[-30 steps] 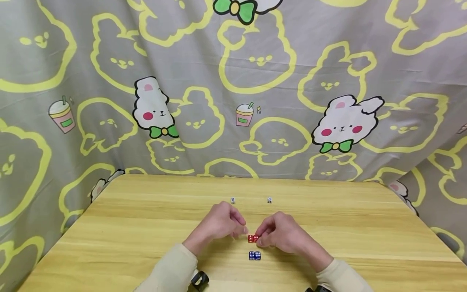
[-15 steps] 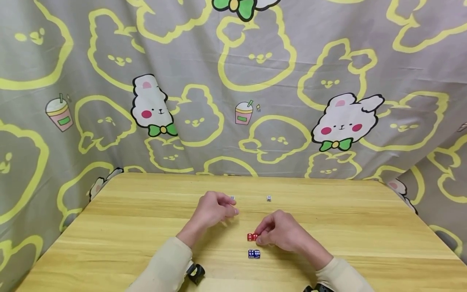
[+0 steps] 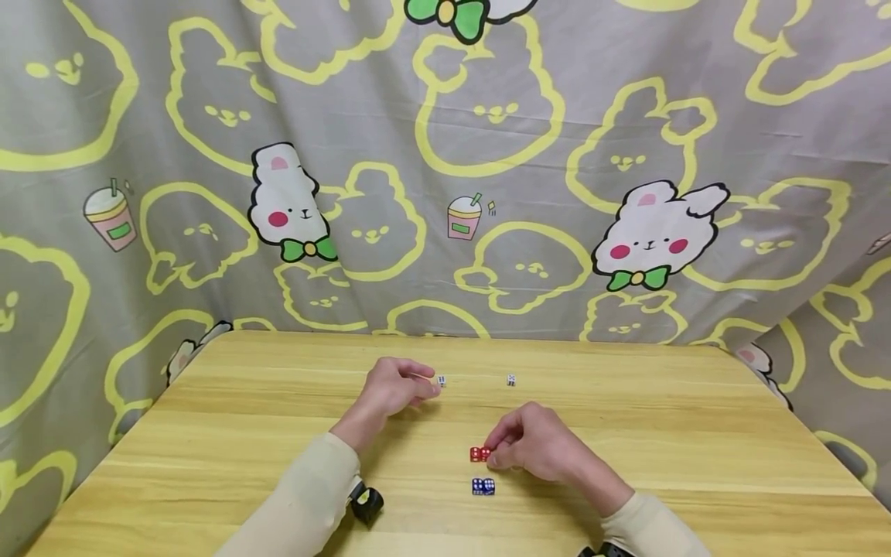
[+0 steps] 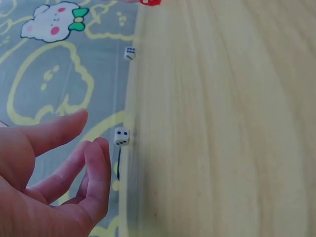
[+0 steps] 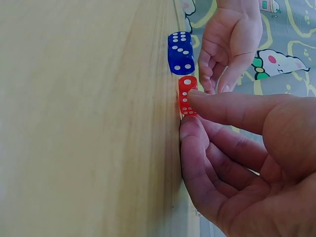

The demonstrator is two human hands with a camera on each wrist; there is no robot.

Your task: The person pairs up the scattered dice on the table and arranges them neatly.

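I've got the right hand [image 3: 534,441] at lower centre of my head view, thumb and forefinger pinching the right red die [image 3: 486,455]. The left red die [image 3: 475,454] sits right beside it on the table [image 3: 661,441].

Left hand [image 3: 395,385] is above frame centre-bottom, a bit left — fingers loosely bent, thumb and fingertips apart, nothing gripped. Nearest to it is the left white die [image 3: 442,381], just off the fingertips; from the left wrist view I can't tell whether they touch. The right white die [image 3: 511,380] is farther right at about the same height in frame, well clear of both hands.

Two blue dice, left blue die [image 3: 476,486] and right blue die [image 3: 489,486], stand side by side just below the red pair. Hands are well apart from each other.

Background — grey curtain [image 3: 390,116] with yellow cartoon outlines, filling the upper frame. Sleeves [image 3: 292,495] are cream.
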